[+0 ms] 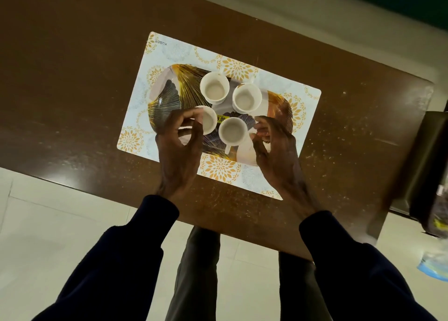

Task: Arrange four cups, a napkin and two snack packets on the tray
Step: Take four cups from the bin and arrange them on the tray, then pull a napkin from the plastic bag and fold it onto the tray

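A leaf-patterned tray [167, 95] lies on a floral placemat [300, 97] and carries four white cups. Two stand at its far side: the far-left cup [214, 88] and the far-right cup [246, 99]. My left hand [180, 146] curls over the left side of the near-left cup [209, 123], thumb and forefinger closed at its rim. The near-right cup [232, 131] has its handle pointing toward me. My right hand [274, 151] is blurred and sits just right of that cup, with its fingers bent and slightly apart from it. No napkin is in view.
The placemat lies on a dark brown table [72, 78], whose near edge runs diagonally below my wrists. At the far right stands a dark piece of furniture [426, 165] with a blurred packet [438, 214] on it. A blue-and-clear plastic item [434, 265] sits lower right.
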